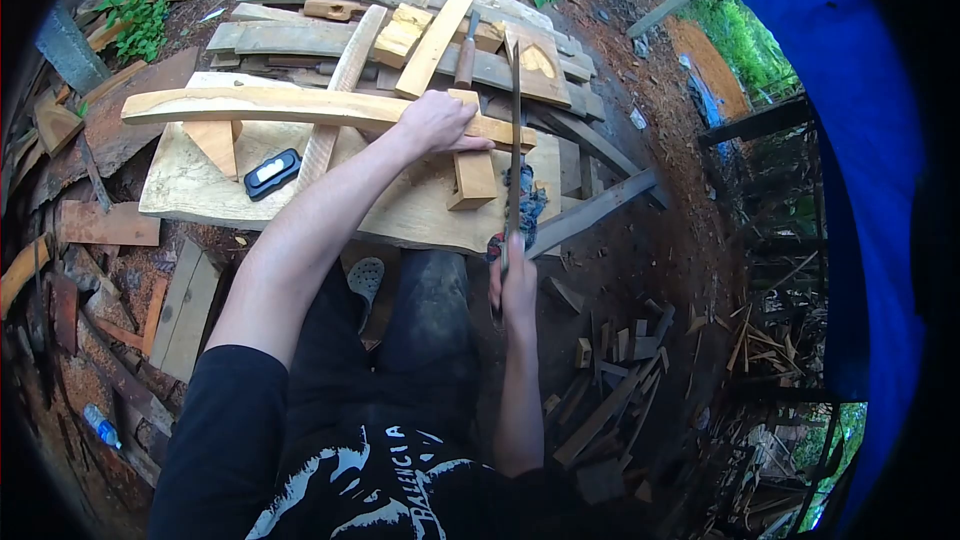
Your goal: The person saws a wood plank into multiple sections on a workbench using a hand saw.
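Note:
My left hand [440, 124] presses down on a long pale wooden piece [270, 104], its fingers over the top near the right end. Under that piece and beside my fingers is a short wooden block [473, 180]. My right hand [514, 285] is closed around the handle of a saw. The saw's narrow blade [516, 110] points away from me and crosses the long piece near its right tip. A dark cloth [527, 208] lies at the bench edge beside the blade. A black case-like object [272, 173] rests on the thick bench slab [190, 190].
Behind the slab, a chisel [467, 55], a wooden plane [333, 8] and several boards [350, 43] lie on the bench. A slanted brace [590, 215] sticks out at the right. Offcuts [610, 400] litter the ground. Blue fabric [880, 190] hangs at the far right.

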A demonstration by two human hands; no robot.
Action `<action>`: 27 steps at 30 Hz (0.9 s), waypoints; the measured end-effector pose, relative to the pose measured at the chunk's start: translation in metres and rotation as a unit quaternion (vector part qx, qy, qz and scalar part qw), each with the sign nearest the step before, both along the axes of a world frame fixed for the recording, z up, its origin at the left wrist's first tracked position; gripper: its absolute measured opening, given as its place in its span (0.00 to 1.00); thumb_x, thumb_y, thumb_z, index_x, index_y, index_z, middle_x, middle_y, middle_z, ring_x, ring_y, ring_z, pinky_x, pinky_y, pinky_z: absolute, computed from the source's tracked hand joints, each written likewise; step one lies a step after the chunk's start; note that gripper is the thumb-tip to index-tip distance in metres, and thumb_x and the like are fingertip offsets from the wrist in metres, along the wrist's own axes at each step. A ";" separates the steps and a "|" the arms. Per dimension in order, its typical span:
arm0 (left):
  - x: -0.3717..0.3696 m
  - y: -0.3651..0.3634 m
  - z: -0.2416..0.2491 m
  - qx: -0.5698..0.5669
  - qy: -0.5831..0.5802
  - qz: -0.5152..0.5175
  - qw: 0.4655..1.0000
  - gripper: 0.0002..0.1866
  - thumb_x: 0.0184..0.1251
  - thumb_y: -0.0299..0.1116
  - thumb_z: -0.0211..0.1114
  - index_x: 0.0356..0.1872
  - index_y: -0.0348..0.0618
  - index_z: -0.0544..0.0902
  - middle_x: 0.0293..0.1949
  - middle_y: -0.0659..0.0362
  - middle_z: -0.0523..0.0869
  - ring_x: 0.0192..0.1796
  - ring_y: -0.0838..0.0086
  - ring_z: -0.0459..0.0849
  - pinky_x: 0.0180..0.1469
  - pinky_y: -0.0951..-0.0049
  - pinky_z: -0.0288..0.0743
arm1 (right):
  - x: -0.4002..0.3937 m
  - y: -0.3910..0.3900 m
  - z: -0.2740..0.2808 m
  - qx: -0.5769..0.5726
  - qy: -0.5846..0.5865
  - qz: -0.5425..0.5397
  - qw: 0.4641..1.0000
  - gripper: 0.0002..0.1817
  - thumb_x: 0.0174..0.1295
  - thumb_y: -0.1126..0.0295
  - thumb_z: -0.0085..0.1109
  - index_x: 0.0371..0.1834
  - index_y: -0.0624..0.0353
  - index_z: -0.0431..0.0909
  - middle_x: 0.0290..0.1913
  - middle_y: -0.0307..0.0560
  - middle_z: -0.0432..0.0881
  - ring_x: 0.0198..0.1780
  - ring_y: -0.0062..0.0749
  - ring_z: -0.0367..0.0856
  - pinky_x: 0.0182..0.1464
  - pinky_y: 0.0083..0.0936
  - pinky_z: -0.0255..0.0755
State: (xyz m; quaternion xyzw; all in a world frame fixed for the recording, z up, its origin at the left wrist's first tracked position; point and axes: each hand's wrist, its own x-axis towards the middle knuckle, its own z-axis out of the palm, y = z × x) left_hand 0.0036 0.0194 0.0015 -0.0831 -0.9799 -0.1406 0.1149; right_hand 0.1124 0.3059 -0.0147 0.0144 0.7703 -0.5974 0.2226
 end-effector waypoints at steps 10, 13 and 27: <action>-0.003 -0.005 0.001 -0.017 0.008 0.020 1.000 0.44 0.64 0.79 0.55 0.36 0.38 0.86 0.30 0.43 0.89 0.36 0.50 0.91 0.41 0.55 0.84 | -0.030 -0.027 -0.002 -0.011 -0.010 -0.029 0.999 0.38 0.77 0.33 0.43 0.26 0.60 0.72 0.13 0.34 0.63 0.10 0.21 0.61 0.15 0.22 0.57; -0.003 -0.006 0.002 -0.006 0.002 0.020 1.000 0.43 0.65 0.78 0.55 0.36 0.39 0.86 0.28 0.43 0.88 0.35 0.48 0.90 0.41 0.53 0.83 | 0.007 0.003 -0.017 -0.002 -0.003 -0.014 1.000 0.36 0.80 0.36 0.40 0.27 0.59 0.73 0.13 0.35 0.65 0.11 0.20 0.63 0.16 0.21 0.58; -0.006 -0.007 0.000 0.006 0.002 0.010 1.000 0.43 0.65 0.77 0.56 0.34 0.37 0.85 0.27 0.43 0.88 0.34 0.48 0.90 0.41 0.52 0.83 | 0.101 0.066 -0.008 -0.035 -0.002 -0.032 0.999 0.32 0.80 0.42 0.45 0.26 0.58 0.73 0.13 0.33 0.65 0.13 0.16 0.62 0.16 0.19 0.54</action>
